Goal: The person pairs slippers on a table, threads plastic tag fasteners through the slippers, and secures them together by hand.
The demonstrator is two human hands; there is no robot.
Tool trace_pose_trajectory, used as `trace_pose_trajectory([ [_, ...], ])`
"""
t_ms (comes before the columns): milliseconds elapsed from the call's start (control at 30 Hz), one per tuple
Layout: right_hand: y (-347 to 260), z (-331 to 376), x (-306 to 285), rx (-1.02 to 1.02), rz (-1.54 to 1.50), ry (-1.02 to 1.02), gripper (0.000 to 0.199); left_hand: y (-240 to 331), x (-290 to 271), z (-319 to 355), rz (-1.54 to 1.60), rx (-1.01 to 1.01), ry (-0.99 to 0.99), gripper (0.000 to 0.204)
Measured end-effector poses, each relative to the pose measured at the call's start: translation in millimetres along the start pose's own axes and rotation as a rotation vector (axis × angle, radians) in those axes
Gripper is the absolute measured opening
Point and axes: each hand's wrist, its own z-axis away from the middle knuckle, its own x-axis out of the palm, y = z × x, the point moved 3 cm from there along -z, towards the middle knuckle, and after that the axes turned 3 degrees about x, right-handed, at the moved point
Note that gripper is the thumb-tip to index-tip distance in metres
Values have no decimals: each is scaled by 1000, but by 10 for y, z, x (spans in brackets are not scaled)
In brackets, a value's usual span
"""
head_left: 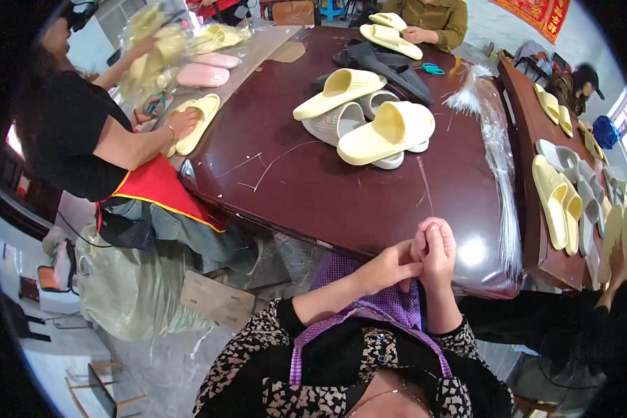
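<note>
My left hand [393, 267] and my right hand [437, 252] meet in front of my chest, at the table's near edge. Both are closed, fingertips pressed together. Whatever they pinch is too small or hidden to make out. Just beyond the right fingertips a thin pale strand [427, 189] shows against the tabletop; I cannot tell whether it is held. Farther off on the dark red table [279, 174] lies a pile of slippers: a yellow slipper [389, 134] on top at the front, another yellow slipper [345, 90] behind it, and a grey slipper [334, 124] underneath.
White plastic ties [498, 167] lie in a long bundle along the table's right side. Black slippers [386, 66] and teal scissors [432, 69] are farther back. A co-worker in a red apron [164, 191] handles yellow slippers [200, 124] at left. More slippers [556, 202] cover the right table.
</note>
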Motion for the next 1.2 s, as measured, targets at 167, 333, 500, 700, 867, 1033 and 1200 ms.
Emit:
trace_pose_trajectory([
  [167, -65, -337, 236, 13, 105, -139, 17, 89, -213, -18, 76, -137, -39, 22],
  [333, -175, -603, 107, 40, 134, -215, 18, 316, -435, -19, 52, -205, -54, 17],
  [500, -383, -955, -413, 130, 87, -171, 17, 601, -716, -11, -285, 9, 201, 11],
  [700, -346, -1142, -900, 69, -95, -121, 18, 970, -874, -47, -1063, 516, 384, 6],
  [867, -422, -1082, -1001, 162, -208, -44, 16, 1061, -940, -178, -1324, 547, 443, 3],
  [1033, -477, -1015, -855, 165, -338, -71, 15, 1206, -1098, -426, -1236, 526, 545, 6],
  [1200, -483, -1025, -904, 205, -378, -39, 15, 1441, -1325, -743, -1187, 553, 552, 11],
])
